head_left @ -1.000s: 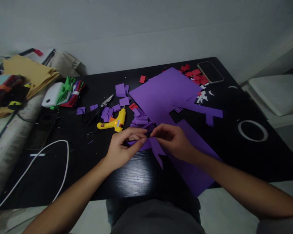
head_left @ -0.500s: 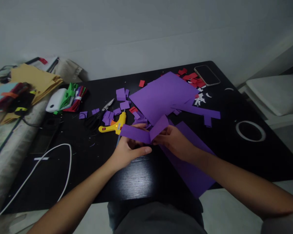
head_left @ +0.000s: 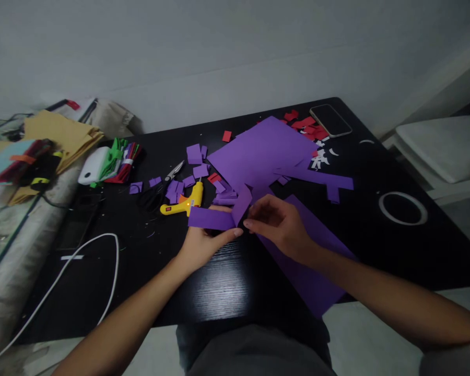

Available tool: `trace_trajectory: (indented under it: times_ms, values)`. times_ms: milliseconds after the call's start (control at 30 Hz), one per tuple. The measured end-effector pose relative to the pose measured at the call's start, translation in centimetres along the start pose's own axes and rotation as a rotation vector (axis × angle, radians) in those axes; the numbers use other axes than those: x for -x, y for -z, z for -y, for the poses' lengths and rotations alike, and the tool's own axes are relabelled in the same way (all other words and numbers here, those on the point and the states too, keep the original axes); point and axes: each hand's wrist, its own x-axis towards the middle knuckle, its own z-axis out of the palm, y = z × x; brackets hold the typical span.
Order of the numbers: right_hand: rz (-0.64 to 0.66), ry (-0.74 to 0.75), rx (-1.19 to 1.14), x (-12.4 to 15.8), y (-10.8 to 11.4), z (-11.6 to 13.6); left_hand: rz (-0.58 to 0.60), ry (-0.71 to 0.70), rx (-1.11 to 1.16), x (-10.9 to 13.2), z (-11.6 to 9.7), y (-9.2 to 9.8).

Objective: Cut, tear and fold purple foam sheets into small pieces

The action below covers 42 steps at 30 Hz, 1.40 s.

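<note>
My left hand is closed around a folded purple paper strip, its thumb stretched along the lower edge and its other fingers mostly behind the paper. The strip bends upward at its right end into a raised flap. Just right of that flap is my right hand, half curled, thumb and fingers slightly apart with nothing visible between them. Under my right forearm lies a long purple sheet. Beyond my left hand rests a yellow glue gun.
A large purple sheet lies at the back among red scraps and white scraps. Scissors and purple pieces are left of it. A phone, a white ring and a white cable also lie there.
My right hand has let go of the strip's flap and moved slightly right of it. The flap has swung left and stands steeper. My left hand still holds the strip.
</note>
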Motion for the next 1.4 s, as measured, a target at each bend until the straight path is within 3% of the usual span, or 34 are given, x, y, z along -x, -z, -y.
trace_trajectory:
  times_ms: [100,300,667,1067,1400]
  values:
    - [0.044,0.031,-0.046,0.3,-0.2,0.1,0.013,-0.059,-0.098,0.1,0.6,0.0]
    - [0.006,0.013,-0.036,0.0,-0.2,-0.5,0.025,-0.131,-0.235,0.4,0.9,0.0]
    - [0.007,-0.022,0.086,0.0,0.0,-0.4,0.044,-0.075,-0.153,0.3,0.5,0.0]
    - [0.206,-0.081,0.155,-0.5,0.3,-0.6,0.075,0.149,0.146,0.2,0.1,-0.2]
    - [0.172,0.043,0.269,0.0,0.1,-0.2,0.159,0.304,0.38,-0.6,-0.7,0.2]
